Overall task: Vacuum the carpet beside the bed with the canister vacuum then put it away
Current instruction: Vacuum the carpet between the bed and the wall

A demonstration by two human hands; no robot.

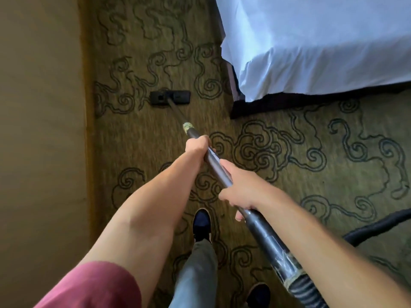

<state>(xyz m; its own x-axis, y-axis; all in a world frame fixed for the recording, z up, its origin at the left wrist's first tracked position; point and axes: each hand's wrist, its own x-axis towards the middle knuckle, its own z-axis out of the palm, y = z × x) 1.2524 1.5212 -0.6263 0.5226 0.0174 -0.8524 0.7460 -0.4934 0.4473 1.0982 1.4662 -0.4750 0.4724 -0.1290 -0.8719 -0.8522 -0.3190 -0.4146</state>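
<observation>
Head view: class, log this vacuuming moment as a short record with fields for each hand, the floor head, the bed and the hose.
left hand: grips the vacuum wand, farther down
right hand: grips the wand nearer the hose
floor head: flat on the patterned carpet, near the wall
bed: upper right, white sheet
hose: trails off right

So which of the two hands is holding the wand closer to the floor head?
The left hand; it grips the dark metal wand farther forward than the right hand.
</observation>
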